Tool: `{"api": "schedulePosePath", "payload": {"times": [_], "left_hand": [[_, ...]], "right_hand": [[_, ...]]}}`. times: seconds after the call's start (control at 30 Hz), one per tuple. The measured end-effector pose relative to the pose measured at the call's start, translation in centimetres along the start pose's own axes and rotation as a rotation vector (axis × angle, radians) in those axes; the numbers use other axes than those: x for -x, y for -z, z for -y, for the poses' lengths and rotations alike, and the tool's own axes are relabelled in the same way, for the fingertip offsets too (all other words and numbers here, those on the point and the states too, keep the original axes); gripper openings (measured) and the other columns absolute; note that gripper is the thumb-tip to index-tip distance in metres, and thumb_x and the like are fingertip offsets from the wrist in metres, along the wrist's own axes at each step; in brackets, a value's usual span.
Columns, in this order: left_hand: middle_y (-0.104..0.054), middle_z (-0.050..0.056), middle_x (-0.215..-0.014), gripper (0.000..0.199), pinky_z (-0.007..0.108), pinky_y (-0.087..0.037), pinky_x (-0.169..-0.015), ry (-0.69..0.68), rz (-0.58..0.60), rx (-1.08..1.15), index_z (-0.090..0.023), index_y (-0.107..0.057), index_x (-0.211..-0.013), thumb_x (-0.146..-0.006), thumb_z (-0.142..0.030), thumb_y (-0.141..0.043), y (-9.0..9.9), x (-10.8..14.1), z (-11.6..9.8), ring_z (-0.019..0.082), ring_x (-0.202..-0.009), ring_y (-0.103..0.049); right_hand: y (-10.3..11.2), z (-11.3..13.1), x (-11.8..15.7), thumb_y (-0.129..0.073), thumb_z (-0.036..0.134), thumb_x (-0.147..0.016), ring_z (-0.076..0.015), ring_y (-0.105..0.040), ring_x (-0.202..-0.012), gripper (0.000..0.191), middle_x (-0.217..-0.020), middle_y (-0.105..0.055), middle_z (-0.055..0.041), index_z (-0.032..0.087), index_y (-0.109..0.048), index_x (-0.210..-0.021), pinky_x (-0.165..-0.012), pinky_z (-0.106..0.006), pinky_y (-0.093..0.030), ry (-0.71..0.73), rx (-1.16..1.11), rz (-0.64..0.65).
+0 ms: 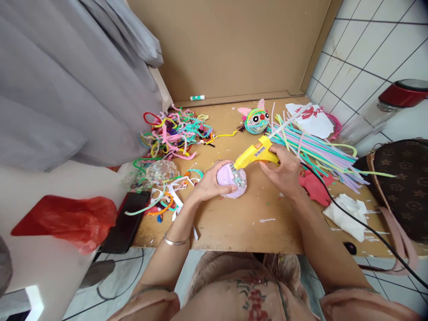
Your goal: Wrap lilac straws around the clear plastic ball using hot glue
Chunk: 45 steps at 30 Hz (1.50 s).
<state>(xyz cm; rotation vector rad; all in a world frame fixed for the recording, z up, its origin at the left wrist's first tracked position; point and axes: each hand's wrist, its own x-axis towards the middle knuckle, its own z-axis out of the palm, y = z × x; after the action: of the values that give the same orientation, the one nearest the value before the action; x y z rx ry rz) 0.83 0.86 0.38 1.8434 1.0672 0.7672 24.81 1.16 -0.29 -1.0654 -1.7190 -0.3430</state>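
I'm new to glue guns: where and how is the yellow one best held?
The yellow glue gun is probably best held by its handle, from the right, as the right hand does: the handle juts rightward, while the nozzle, perhaps hot, points left to the purple-wrapped piece.

Just 1 cam, head-worn, facing forward and down, pretty close over the table (234,232), taking in the brown board (230,49) at the far edge.

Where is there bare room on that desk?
Mostly bare: the desk between the lilac piece and near edge, a smear aside; also between tangled heap and eyed ball, behind the yellow strand. Crowded: left side, and right among loose stems.
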Motion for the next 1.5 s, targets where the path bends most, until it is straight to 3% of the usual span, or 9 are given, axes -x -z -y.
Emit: {"api": "schedulePosePath", "payload": {"times": [0.57, 0.87, 1.13, 1.5], "left_hand": [[-0.057, 0.01, -0.128, 0.074, 0.041, -0.04, -0.108, 0.004, 0.001, -0.023, -0.017, -0.052, -0.126, -0.061, -0.036, -0.079, -0.02, 0.08, 0.1, 0.029, -0.12, -0.055], [-0.059, 0.009, -0.126, 0.073, 0.041, -0.041, -0.108, -0.018, 0.001, -0.022, -0.018, -0.052, -0.127, -0.061, -0.035, -0.079, 0.0, 0.05, 0.28, 0.028, -0.118, -0.056], [-0.058, 0.01, -0.126, 0.074, 0.041, -0.041, -0.107, 0.005, 0.003, -0.005, -0.017, -0.052, -0.127, -0.061, -0.034, -0.079, -0.02, 0.12, 0.14, 0.029, -0.118, -0.055], [-0.058, 0.009, -0.123, 0.071, 0.041, -0.043, -0.104, 0.004, 0.001, -0.014, -0.019, -0.053, -0.125, -0.061, -0.035, -0.08, 0.04, 0.1, 0.09, 0.028, -0.115, -0.057]], "right_hand": [[-0.43, 0.07, 0.35, -0.063, 0.03, -0.076, -0.0226, -0.066, -0.077, 0.021, -0.087, -0.069, -0.0048, 0.022, -0.056, -0.095, -0.068, -0.035, -0.051, -0.079, -0.001, 0.027], [-0.09, 0.05, 0.01, -0.064, 0.025, -0.076, -0.0213, -0.066, -0.074, 0.021, -0.084, -0.069, -0.0038, 0.022, -0.056, -0.095, -0.065, -0.033, -0.051, -0.017, -0.023, -0.033], [-0.25, 0.02, 0.31, -0.063, 0.026, -0.075, -0.0217, -0.065, -0.076, 0.021, -0.086, -0.068, -0.0044, 0.022, -0.056, -0.095, -0.067, -0.034, -0.05, -0.085, -0.011, 0.014], [-0.32, -0.22, 0.33, -0.063, 0.027, -0.075, -0.0216, -0.065, -0.074, 0.022, -0.085, -0.068, -0.0039, 0.023, -0.056, -0.095, -0.066, -0.033, -0.051, -0.07, -0.014, 0.02]]}}
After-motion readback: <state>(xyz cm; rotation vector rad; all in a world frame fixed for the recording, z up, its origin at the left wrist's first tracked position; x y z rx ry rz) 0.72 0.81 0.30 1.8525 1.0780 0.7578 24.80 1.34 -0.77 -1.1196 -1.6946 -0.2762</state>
